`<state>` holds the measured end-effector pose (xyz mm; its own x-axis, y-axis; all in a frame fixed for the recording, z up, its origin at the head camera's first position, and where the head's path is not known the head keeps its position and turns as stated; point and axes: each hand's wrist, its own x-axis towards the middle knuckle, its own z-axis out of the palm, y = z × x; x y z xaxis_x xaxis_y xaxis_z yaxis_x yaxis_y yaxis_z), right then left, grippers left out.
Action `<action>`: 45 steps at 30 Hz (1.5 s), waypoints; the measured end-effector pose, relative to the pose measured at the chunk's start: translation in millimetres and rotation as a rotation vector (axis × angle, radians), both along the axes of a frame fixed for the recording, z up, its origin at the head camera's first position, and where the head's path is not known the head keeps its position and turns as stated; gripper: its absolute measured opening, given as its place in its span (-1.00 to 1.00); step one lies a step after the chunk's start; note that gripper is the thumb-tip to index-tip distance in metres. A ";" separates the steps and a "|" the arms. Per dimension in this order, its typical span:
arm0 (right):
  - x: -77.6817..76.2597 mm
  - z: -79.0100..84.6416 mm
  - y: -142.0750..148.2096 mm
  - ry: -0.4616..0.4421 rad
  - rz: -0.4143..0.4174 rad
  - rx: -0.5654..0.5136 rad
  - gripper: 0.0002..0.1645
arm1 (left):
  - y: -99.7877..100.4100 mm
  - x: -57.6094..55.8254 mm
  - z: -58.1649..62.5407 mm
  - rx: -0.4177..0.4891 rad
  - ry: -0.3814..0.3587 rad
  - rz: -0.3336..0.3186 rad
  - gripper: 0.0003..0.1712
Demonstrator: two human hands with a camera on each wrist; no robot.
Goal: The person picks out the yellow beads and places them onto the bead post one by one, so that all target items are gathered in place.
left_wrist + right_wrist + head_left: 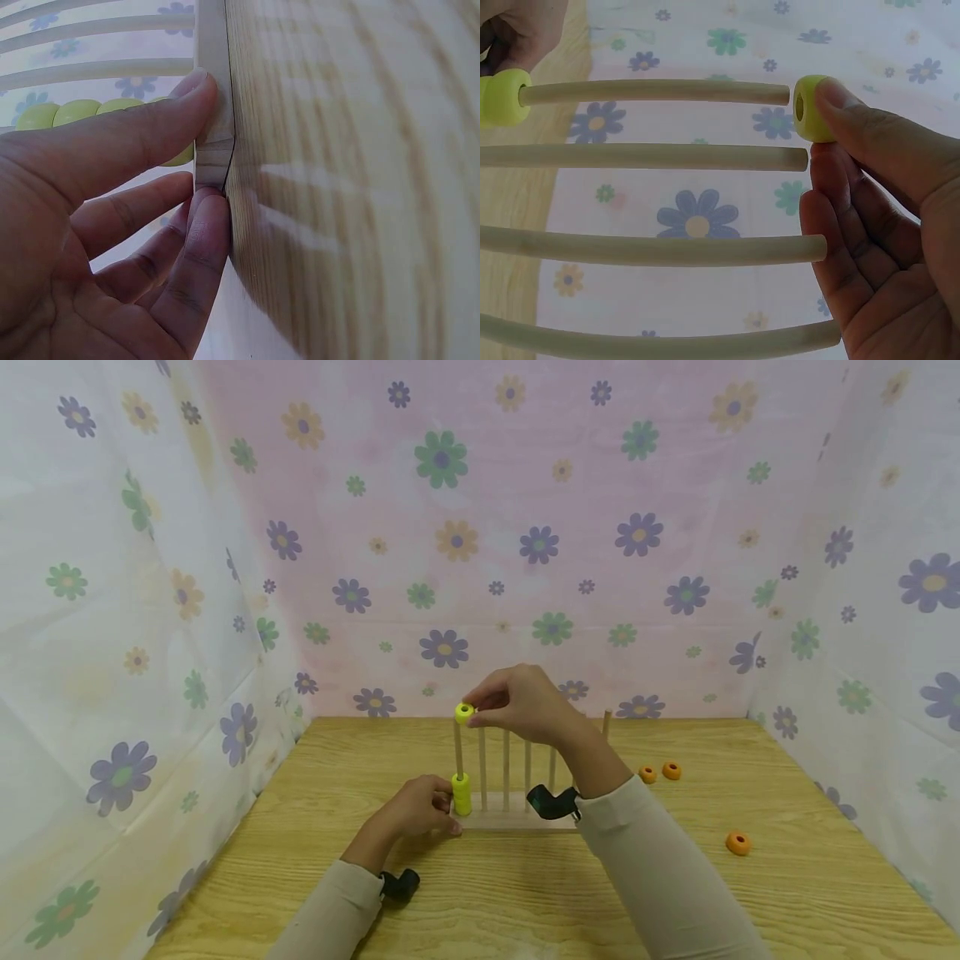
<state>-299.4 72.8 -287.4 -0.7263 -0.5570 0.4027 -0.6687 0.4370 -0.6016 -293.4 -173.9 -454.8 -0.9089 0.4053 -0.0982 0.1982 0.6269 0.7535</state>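
Observation:
My right hand (pixel 517 702) pinches a yellow bead (pixel 814 109) between thumb and fingers. In the right wrist view the bead's hole faces the tip of the leftmost wooden peg (pixel 660 92), with a small gap between them. Low on that same peg sits a stack of yellow beads (pixel 461 795). My left hand (pixel 416 810) grips the left end of the wooden base (pixel 215 154), thumb on one side and fingers around the other. Several more upright pegs (pixel 506 768) stand in a row to the right, partly hidden behind my right hand and forearm.
Three orange beads lie on the table (pixel 525 902) to the right: two near each other, one orange bead (pixel 672 770) among them, and another orange bead (pixel 738 842) nearer the front. Flower-printed cloth (pixel 510 527) closes in the back and both sides.

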 end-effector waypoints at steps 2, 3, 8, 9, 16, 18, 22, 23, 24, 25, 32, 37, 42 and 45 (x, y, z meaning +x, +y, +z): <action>0.0 -0.6 -1.6 0.007 -0.002 0.004 -0.77 | 0.2 0.2 0.2 0.002 0.000 0.000 -0.52; -0.1 -0.7 -2.4 0.011 -0.002 0.006 -0.77 | 0.2 0.4 0.3 0.004 -0.001 0.001 -0.52; -0.8 -1.1 -6.4 0.024 -0.008 0.024 -0.75 | 0.1 1.5 1.0 0.007 -0.007 0.001 -0.52; -0.7 -1.0 -7.0 0.023 -0.007 0.025 -0.75 | 0.1 1.8 1.1 0.006 -0.006 0.001 -0.51; 1.0 0.6 -10.5 0.007 -0.014 0.018 -0.77 | 0.1 1.8 1.3 0.001 0.003 -0.009 -0.50; 1.2 0.4 -11.7 0.011 -0.014 0.014 -0.77 | 0.1 1.7 1.6 -0.002 0.006 -0.008 -0.50; 0.2 -1.6 -13.8 0.022 -0.014 0.007 -0.78 | 0.1 1.6 2.1 -0.004 0.007 -0.006 -0.50; -0.1 -2.3 -14.1 0.021 -0.016 0.007 -0.78 | 0.1 1.7 2.1 -0.003 0.006 -0.005 -0.50; -0.4 -3.0 -14.3 0.019 -0.017 0.008 -0.78 | 0.1 1.8 2.1 -0.003 0.005 -0.004 -0.50; -0.7 -3.6 -14.4 0.016 -0.020 0.010 -0.78 | 0.1 1.9 2.0 -0.004 0.004 -0.003 -0.49; -2.4 -6.8 -13.9 0.006 -0.030 0.012 -0.79 | 0.1 2.4 2.2 -0.003 0.002 0.000 -0.47; -2.6 -7.6 -14.1 -0.004 -0.031 0.013 -0.79 | -0.3 1.8 1.2 -0.002 0.005 -0.003 -0.48; -2.4 -8.0 -13.8 -0.007 -0.037 0.019 -0.79 | -0.2 1.4 0.7 0.007 0.000 -0.007 -0.50; -2.9 -8.6 -13.7 0.001 -0.039 0.024 -0.79 | 0.4 1.6 1.6 0.009 -0.004 -0.005 -0.51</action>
<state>-302.3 59.1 -296.1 -0.7470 -0.5381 0.3905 -0.6518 0.4768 -0.5898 -291.7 -173.5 -453.2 -0.9066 0.4105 -0.0981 0.1980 0.6190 0.7600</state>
